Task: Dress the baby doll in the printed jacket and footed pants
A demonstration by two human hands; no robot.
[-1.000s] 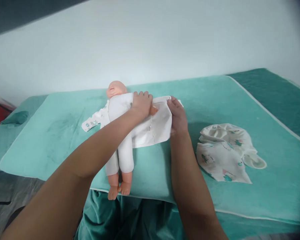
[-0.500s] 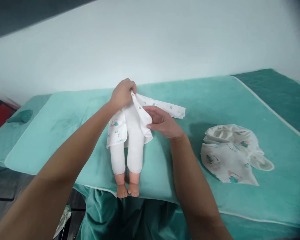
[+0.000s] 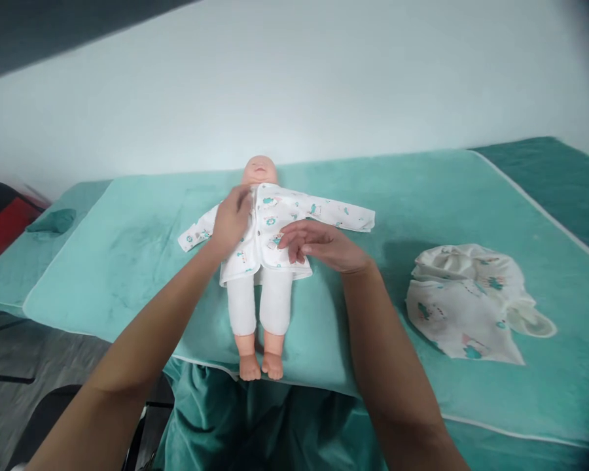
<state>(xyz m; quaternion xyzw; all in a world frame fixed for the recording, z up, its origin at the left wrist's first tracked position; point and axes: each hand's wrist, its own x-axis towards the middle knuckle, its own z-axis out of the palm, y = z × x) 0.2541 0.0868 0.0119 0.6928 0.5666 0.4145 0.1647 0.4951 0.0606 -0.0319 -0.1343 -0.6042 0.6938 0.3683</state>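
Observation:
A baby doll [image 3: 258, 171] lies on its back on a teal mat [image 3: 127, 242], head toward the wall, bare feet at the mat's near edge. It wears a white printed shirt [image 3: 294, 212] with both front flaps laid over the chest, and white leggings. My left hand [image 3: 232, 219] rests on the left flap near the collar, fingers curled onto the cloth. My right hand [image 3: 319, 245] hovers over the right flap near the hem, fingers stretched out and loosely spread, holding nothing.
A crumpled white printed garment [image 3: 466, 297] lies on the mat to the right. A small dark teal cloth [image 3: 53, 221] sits at the far left. Darker teal fabric hangs below the mat's front edge. A white wall runs behind.
The shirt's flaps, held up and apart half a second ago, now lie shut over the doll's chest. The doll's head, hidden before, shows again. My right hand has let go of the flap.

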